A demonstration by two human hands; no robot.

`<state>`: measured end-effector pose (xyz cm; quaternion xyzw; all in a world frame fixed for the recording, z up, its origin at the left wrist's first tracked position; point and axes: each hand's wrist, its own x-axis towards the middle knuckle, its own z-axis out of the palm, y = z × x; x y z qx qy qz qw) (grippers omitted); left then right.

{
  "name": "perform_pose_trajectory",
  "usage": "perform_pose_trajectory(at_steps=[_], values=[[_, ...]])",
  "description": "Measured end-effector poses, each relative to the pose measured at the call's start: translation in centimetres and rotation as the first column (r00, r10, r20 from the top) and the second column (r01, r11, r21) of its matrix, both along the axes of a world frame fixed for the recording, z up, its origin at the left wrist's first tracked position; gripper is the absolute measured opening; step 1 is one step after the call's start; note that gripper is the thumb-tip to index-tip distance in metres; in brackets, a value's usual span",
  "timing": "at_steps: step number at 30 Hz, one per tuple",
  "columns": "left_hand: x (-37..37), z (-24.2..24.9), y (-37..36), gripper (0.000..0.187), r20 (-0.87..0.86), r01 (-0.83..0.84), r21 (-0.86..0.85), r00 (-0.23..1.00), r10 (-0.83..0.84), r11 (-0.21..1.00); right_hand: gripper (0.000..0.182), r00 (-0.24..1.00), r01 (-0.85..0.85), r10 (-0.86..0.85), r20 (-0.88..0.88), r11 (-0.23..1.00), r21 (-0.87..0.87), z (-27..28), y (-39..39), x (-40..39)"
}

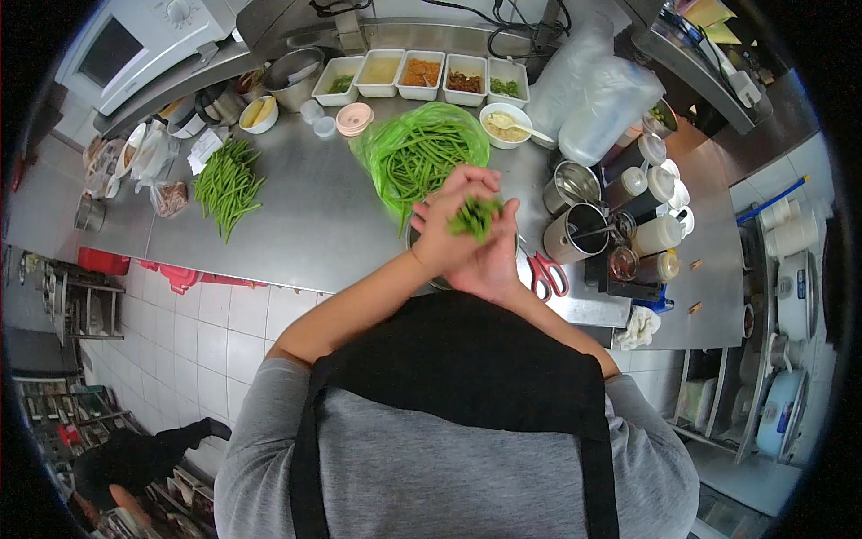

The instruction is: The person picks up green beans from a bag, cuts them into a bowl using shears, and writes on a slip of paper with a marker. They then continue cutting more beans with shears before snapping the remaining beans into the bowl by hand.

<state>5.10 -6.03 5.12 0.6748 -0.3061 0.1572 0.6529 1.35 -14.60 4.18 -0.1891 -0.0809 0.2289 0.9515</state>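
My left hand (442,225) and my right hand (489,265) come together above the counter's front edge. Between them is a small bunch of cut green beans (476,219), its ends facing up at me and slightly blurred. Fingers of both hands close around the bunch. Under the hands a round metal bowl (411,237) shows only part of its rim; its inside is hidden. Just beyond, a bright green plastic bag (370,162) lies open, full of long green beans (422,157). Red-handled scissors (549,276) rest to the right of my right hand.
A pile of long green beans (227,187) lies at left. White tubs of chopped ingredients (420,74) line the back, with a bowl and spoon (505,124) nearby. Metal containers (576,232) and sauce bottles (655,187) crowd the right. Another person (126,463) is behind at lower left.
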Motion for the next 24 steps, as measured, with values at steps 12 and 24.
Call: perform_pose_trajectory(at_steps=[12,24], values=[[-3.2,0.3,7.4,0.083,-0.215,0.374,0.384,0.925,-0.312,0.844,0.016,0.949,0.182,-0.253,-0.188,0.926,-0.331,-1.2,-0.7,1.1],[-3.5,-0.8,4.7,0.036,-0.9,0.455,-0.126,0.321,-0.294,0.882,0.025,0.625,0.779,0.054,0.778,0.012,-0.627,-0.7,-0.8,0.6]])
